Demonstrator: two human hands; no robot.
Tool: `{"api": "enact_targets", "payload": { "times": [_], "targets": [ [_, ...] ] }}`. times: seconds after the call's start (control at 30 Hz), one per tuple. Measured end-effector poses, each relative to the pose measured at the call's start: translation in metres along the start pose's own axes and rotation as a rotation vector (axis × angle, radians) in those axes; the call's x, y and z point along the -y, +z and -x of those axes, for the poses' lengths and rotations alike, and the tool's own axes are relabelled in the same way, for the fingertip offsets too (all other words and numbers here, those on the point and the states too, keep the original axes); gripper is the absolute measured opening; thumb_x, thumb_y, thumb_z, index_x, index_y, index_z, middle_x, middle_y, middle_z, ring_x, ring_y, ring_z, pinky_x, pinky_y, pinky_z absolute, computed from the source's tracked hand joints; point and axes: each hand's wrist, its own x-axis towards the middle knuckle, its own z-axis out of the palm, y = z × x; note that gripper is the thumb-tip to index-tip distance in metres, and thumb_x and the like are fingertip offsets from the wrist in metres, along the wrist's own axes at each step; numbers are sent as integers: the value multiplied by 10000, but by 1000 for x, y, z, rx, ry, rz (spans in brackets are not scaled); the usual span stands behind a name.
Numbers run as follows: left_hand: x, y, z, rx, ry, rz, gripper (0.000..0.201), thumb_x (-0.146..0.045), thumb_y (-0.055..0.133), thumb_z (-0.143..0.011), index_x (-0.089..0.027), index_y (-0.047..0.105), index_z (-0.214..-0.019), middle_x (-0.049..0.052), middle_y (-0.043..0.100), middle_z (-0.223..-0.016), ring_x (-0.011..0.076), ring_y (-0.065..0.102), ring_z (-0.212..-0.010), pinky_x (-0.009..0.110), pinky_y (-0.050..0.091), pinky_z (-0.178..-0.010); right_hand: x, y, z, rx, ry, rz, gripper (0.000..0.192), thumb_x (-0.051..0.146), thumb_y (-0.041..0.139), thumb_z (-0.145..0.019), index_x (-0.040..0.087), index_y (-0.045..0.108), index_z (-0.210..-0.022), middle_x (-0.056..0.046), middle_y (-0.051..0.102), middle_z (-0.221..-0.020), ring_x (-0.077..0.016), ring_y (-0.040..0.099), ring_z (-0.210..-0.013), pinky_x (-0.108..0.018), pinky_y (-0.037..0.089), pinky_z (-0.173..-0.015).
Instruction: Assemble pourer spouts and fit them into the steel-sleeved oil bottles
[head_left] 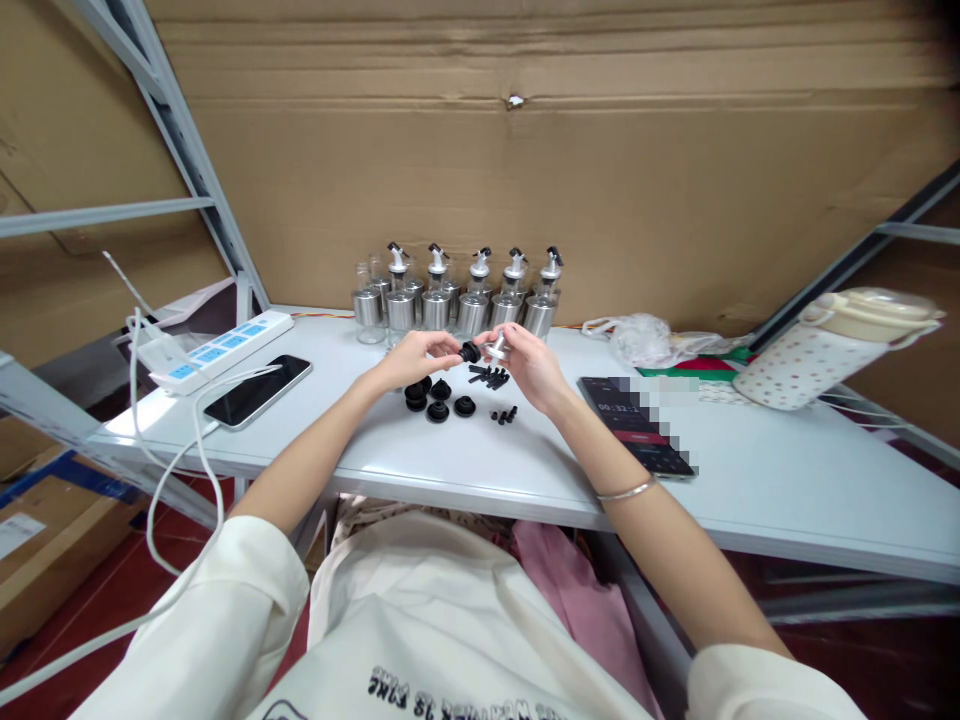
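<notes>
My left hand [424,357] pinches a black ribbed stopper [470,352] between thumb and fingers. Close beside it, my right hand [529,366] grips a white pourer spout [497,346]; the two parts are nearly together, and I cannot tell whether they touch. Below my left hand lie several more black stoppers [438,410] on the table. Under my right hand are several thin black pieces [491,377] and a few small black caps [503,415]. Behind both hands stand rows of glass and steel bottles [437,311], several topped with pourer spouts [480,264].
On the left of the table [420,470] are a power strip [225,350] and a phone [259,392] on a white cable. To the right lie another phone [637,425], a plastic bag [641,340] and a dotted tumbler [825,350]. Cardboard [525,190] stands behind.
</notes>
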Motion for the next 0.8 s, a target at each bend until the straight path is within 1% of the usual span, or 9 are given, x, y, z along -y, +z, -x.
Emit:
{"api": "enact_targets", "payload": {
  "times": [0.07,0.23,0.4,0.5,0.63,0.7,0.8],
  "targets": [
    [1,0,0,15,4,-8,224,-328,617,-771,-146,656,-895,17,695,-734,126,635,-674,264,500,-705,1,1,0,-1,7,-5,242,442,636,-749,210,570,-728,-15,681,-836,-139,573,-729,-291,442,-739],
    [3,0,-1,-24,29,-44,226,-328,638,-755,-153,662,-895,22,701,-772,140,642,-733,262,497,-717,0,0,0,5,4,-18,251,450,648,-745,212,573,-722,-13,680,-808,-147,583,-751,-285,446,-725],
    [-1,0,0,-32,77,-44,203,-275,646,-745,-159,661,-911,18,709,-842,124,642,-750,243,496,-732,0,-1,-1,7,-2,23,287,491,629,-761,217,552,-726,-18,673,-797,-157,587,-753,-303,458,-733],
    [-4,1,1,-51,104,-60,179,-253,649,-735,-154,657,-883,16,706,-836,116,638,-741,224,492,-715,0,-1,-1,-8,4,29,312,514,640,-747,214,555,-732,-19,669,-790,-155,589,-748,-308,468,-741],
    [-5,3,2,-67,127,-68,150,-241,630,-735,-150,638,-855,9,694,-792,112,635,-714,207,487,-677,-2,-1,-3,-73,4,12,365,555,683,-694,218,556,-752,-13,659,-801,-153,612,-753,-305,476,-742],
    [-5,5,2,-72,134,-72,141,-227,617,-733,-152,629,-851,9,692,-793,112,636,-712,202,483,-661,-3,-2,-4,-116,-14,16,382,577,676,-688,227,552,-776,-8,652,-823,-154,619,-774,-301,473,-740],
    [-6,6,2,-72,137,-88,138,-203,598,-728,-155,622,-855,13,695,-824,110,634,-713,194,474,-636,-5,-5,-6,-174,-66,103,376,574,672,-684,230,596,-815,-1,630,-850,-143,591,-809,-280,458,-745]
  ]
}}
